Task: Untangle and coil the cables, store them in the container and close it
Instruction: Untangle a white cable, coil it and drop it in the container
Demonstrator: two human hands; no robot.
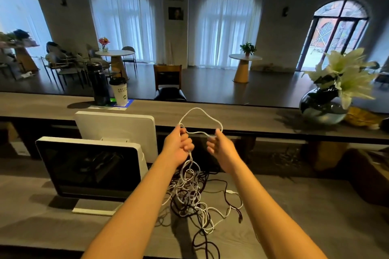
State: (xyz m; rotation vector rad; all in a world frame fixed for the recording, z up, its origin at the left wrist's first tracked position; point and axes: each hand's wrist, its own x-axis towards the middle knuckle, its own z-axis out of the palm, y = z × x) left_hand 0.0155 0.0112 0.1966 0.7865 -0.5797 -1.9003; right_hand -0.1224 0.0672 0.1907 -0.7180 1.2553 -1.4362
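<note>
Both hands hold the white cable (201,111) lifted above the tangled pile (195,197): left hand (179,145) fingers curled around it, right hand (219,145) pinching it, other fingers loose.

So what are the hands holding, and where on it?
A white cable. The left hand and right hand each pinch it along its length, a loop arching between them; the rest hangs into the tangled pile.
</note>
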